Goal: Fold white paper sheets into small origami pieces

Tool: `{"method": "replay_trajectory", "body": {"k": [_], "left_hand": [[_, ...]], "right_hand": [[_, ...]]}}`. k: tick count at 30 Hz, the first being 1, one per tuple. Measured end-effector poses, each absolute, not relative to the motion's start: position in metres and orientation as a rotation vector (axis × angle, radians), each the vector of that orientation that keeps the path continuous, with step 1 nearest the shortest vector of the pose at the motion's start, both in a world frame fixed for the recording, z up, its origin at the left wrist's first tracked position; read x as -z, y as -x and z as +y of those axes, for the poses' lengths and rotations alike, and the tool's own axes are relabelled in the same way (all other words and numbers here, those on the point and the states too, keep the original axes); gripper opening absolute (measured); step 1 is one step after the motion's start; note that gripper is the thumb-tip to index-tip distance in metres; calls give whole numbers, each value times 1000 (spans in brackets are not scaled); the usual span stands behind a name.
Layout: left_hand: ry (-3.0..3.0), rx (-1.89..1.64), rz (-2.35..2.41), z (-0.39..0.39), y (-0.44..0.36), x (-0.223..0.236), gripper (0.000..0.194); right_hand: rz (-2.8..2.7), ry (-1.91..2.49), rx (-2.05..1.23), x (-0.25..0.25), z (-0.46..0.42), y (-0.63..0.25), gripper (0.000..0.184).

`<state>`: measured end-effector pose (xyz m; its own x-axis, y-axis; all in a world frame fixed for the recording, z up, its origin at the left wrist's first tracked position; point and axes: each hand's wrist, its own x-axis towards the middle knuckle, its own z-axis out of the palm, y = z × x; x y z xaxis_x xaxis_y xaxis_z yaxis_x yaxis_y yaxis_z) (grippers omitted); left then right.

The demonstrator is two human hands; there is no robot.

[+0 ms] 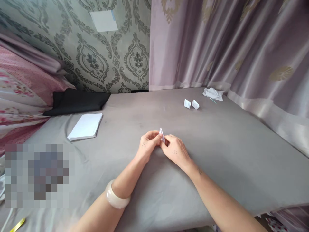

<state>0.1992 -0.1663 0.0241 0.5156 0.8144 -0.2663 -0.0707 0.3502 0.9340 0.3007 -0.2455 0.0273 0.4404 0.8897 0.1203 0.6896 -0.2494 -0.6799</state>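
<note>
Between my two hands, near the middle of the grey cloth surface (217,151), is a small folded piece of white paper (161,131), held upright on edge. My left hand (149,143) pinches it between thumb and fingers from the left. My right hand (175,149) closes on its lower right side, with fingertips partly hidden behind the paper and thumb. A pale bangle (117,196) circles my left wrist. Beyond my hands, to the right, stand two small folded white paper pieces (187,103) side by side.
A stack of white paper (86,126) lies at the left, in front of folded black cloth (79,100). Crumpled white paper (213,93) and a thin green strip (213,101) lie at the back right beside the curtain (193,45). A yellow object (18,224) is at the lower left.
</note>
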Motion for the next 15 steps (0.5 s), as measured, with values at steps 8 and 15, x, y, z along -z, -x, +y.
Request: {"method": "replay_trajectory", "body": {"k": [8,15], "left_hand": [[-960,-676,739,-155,-191,-28,31],[-1322,-779,826,-161,-194,-15,30]], "right_hand": [[-993,1538,-962,-25,-242,-314,36],[-938,1772,-730,-16,-238,-309,26]]}}
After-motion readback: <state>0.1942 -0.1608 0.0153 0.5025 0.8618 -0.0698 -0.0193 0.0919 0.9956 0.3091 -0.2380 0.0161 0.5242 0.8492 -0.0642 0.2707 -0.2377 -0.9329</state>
